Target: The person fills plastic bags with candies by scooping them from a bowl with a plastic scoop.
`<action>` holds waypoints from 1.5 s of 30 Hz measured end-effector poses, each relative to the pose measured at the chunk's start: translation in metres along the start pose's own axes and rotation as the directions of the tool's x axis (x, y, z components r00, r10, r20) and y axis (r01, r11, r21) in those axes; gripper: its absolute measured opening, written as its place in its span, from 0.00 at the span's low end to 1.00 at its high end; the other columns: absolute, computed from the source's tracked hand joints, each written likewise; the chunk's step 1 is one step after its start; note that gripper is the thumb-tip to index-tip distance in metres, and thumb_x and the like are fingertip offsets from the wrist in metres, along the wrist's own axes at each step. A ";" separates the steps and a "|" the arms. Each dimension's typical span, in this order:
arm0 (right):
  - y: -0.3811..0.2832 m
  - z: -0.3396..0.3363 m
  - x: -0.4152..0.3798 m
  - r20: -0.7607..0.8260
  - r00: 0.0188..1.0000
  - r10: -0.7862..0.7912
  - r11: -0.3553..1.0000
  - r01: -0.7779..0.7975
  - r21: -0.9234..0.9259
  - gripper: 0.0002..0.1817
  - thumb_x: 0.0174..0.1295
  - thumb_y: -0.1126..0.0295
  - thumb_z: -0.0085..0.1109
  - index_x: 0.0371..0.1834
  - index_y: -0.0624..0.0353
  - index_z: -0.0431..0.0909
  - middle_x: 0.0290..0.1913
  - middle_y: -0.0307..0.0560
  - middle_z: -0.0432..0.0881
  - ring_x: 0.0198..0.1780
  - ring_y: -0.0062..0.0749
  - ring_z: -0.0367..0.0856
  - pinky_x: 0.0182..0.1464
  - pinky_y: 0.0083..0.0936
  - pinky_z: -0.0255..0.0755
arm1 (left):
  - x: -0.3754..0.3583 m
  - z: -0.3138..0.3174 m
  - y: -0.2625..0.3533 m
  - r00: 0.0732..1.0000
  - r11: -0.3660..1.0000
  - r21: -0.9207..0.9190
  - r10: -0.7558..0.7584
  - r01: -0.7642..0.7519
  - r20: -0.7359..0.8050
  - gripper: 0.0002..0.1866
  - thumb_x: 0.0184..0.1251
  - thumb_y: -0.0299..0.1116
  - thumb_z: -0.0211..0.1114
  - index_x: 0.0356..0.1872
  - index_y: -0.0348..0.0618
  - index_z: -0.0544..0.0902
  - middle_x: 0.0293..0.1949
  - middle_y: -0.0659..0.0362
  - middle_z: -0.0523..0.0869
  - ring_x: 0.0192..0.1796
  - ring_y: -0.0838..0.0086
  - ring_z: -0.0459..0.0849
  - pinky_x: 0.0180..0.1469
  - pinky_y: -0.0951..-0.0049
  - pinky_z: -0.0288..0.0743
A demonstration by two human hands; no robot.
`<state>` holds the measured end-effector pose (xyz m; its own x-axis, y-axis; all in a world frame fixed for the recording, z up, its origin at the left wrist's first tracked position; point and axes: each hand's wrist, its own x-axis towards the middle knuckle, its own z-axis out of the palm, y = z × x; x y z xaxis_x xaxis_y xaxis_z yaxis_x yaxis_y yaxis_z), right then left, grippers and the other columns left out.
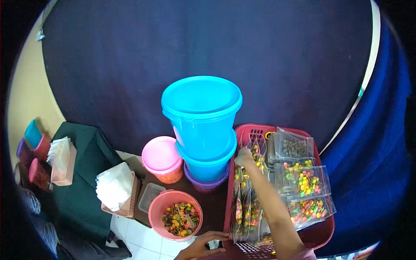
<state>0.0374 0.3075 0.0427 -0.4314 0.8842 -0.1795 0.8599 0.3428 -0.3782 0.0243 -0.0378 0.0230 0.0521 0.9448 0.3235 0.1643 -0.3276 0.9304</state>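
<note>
My right hand reaches into the red plastic basket. Its fingers are closed at the top of a clear packet of colourful candies in the upright row on the left side; the fingertips are partly hidden. My left hand is at the basket's near left corner, thumb and forefinger apart, fingertips by the rim. In the basket's right part, flat packets of colourful candies lie overlapping. Behind them is a packet of dark pieces.
A pink tub of loose candies with a scoop stands left of the basket. Behind it are stacked blue lidded tubs, a pink-lidded tub and a clear box. Farther left, a small basket holds empty plastic bags.
</note>
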 end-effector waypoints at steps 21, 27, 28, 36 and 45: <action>0.013 0.014 0.017 0.081 0.965 -0.248 0.942 0.260 -0.212 0.18 0.45 0.75 0.49 0.39 0.78 0.69 0.36 0.63 0.77 0.42 0.41 0.77 0.45 0.31 0.72 | -0.068 0.086 0.015 0.803 0.951 0.045 -0.233 0.307 -0.548 0.18 0.49 0.27 0.66 0.43 0.40 0.74 0.46 0.53 0.77 0.49 0.67 0.75 0.53 0.69 0.66; 0.003 -0.001 -0.003 0.138 0.986 -0.092 0.996 0.094 -0.009 0.13 0.45 0.78 0.46 0.32 0.77 0.73 0.33 0.62 0.78 0.28 0.42 0.81 0.31 0.29 0.77 | -0.093 0.089 0.025 0.749 0.947 0.076 -0.197 0.313 -0.633 0.18 0.52 0.32 0.64 0.45 0.39 0.72 0.46 0.54 0.76 0.50 0.68 0.74 0.53 0.71 0.66; -0.002 -0.007 -0.012 0.128 0.983 -0.134 0.987 0.144 -0.072 0.15 0.45 0.78 0.46 0.35 0.79 0.72 0.37 0.64 0.77 0.33 0.42 0.80 0.35 0.31 0.76 | -0.100 0.088 0.024 0.741 0.944 0.074 -0.202 0.322 -0.641 0.18 0.53 0.32 0.63 0.45 0.40 0.72 0.47 0.54 0.76 0.50 0.68 0.74 0.53 0.71 0.66; 0.035 0.026 0.032 -0.217 0.880 -0.422 0.876 0.335 -0.346 0.19 0.39 0.62 0.54 0.29 0.71 0.76 0.36 0.66 0.75 0.44 0.52 0.74 0.48 0.38 0.66 | -0.157 0.057 0.042 0.668 0.893 0.043 -0.302 0.448 -0.680 0.18 0.52 0.33 0.64 0.44 0.39 0.72 0.49 0.52 0.74 0.51 0.65 0.72 0.54 0.69 0.64; -0.125 -0.045 -0.227 0.312 0.678 -0.665 0.700 0.712 -0.055 0.25 0.47 0.55 0.58 0.39 0.68 0.72 0.30 0.55 0.79 0.34 0.45 0.78 0.39 0.31 0.71 | -0.265 -0.003 0.053 0.550 0.873 0.098 -0.210 0.478 -0.808 0.19 0.51 0.34 0.65 0.44 0.39 0.72 0.45 0.53 0.76 0.46 0.67 0.75 0.48 0.70 0.68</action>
<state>0.0398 0.0781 0.1713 -0.9498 0.2725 -0.1539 0.3100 0.8867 -0.3430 0.0161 -0.3050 -0.0130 -0.8021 0.5847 0.1217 0.2653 0.1663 0.9497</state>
